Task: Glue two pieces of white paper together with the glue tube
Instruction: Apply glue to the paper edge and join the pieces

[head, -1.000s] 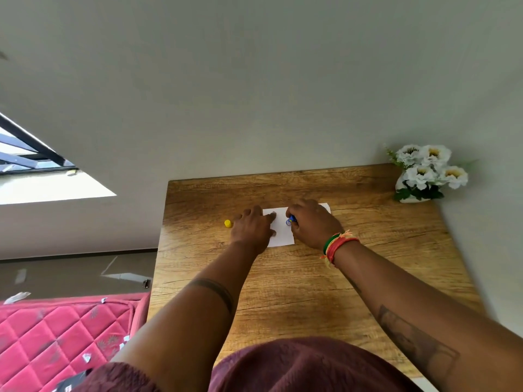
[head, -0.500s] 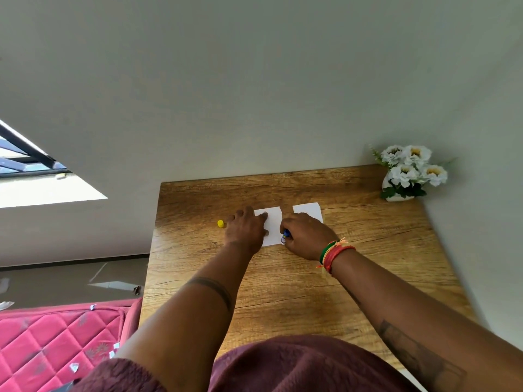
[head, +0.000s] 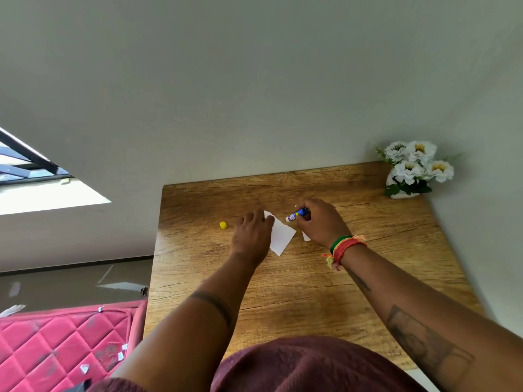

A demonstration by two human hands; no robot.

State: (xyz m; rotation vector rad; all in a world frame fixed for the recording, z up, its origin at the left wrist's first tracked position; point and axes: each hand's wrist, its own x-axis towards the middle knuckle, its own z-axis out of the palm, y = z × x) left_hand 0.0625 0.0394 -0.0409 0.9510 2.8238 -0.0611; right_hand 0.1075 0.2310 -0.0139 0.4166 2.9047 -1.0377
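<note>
A white paper piece is turned at an angle, its far corner pinched in my left hand; whether it is off the wooden table I cannot tell. My right hand holds a blue glue tube, its white tip pointing left toward that paper. Only a small corner of the second white paper piece peeks out from under my right hand. The tube's yellow cap lies on the table to the left of my left hand.
A white vase of white flowers stands at the table's far right corner against the wall. A pink quilted seat with paper scraps on it sits left of the table, below its edge.
My left hand has picked up and turned the left paper so it sits at an angle. My right hand moved up and right with the glue tube, now covering most of the second paper.
</note>
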